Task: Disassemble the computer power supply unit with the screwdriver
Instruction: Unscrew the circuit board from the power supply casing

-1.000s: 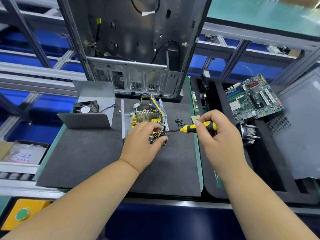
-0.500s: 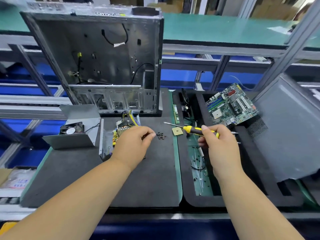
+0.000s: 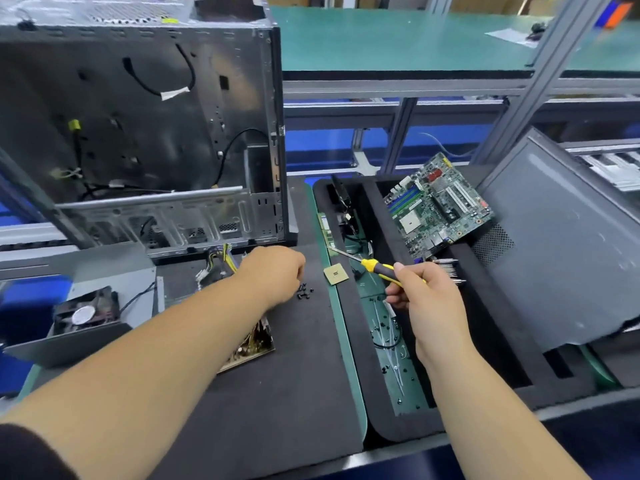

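Power supply board [image 3: 250, 342] lies on the black foam mat [image 3: 277, 393], mostly under my left forearm. My left hand [image 3: 277, 271] curls over the loose black screws [image 3: 304, 292]; whether it pinches one I cannot tell. My right hand [image 3: 420, 292] grips the screwdriver [image 3: 372, 265], tip lifted clear over the tray.

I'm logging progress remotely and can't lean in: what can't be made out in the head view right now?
- Power supply board: mostly hidden under the left forearm; remaining screws can't be seen.
- Left hand: fingertips turned away above the loose screws; whether they pinch one is unclear.
- Loose screws: too small to count.
- Screwdriver: handle end hidden inside the right hand.
- Fan: blurred.
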The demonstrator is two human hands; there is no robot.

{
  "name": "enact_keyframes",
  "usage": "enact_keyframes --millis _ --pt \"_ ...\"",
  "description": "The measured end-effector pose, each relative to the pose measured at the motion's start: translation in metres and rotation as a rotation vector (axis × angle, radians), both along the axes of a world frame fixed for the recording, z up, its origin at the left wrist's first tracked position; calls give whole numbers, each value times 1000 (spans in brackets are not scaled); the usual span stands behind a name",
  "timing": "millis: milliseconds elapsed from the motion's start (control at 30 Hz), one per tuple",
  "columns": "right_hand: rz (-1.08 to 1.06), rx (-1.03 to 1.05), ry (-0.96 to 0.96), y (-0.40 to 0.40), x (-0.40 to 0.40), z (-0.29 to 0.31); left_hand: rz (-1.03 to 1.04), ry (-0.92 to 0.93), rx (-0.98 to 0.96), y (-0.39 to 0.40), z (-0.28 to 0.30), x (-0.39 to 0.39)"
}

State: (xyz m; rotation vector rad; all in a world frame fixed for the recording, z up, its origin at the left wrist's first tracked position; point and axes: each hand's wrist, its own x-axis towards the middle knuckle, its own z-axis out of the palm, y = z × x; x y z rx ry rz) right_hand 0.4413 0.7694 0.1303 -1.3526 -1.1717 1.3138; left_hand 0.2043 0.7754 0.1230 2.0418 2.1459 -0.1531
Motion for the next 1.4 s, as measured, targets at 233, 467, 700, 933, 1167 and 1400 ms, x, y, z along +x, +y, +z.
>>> enact_keyframes --millis 233,467,700,933,1167,1400 --pt "-68 -8 -57 6 -13 -6 -303 297 -277 35 -16 -1" --pt "-78 9 -63 5 -22 -4 -333 282 -279 39 -18 -8" --pt "-20 84 -57 -5 -29 15 -120 -65 135 10 9 -32" --pt "154 168 -42 -25 -54 27 175 -290 315 -67 21 -64" --pt "430 248 -126 -59 -84 16 389 -401 569 -157 4 -71" --pt "572 367 -254 -86 -109 -2 568 -541 523 -219 -44 -65"
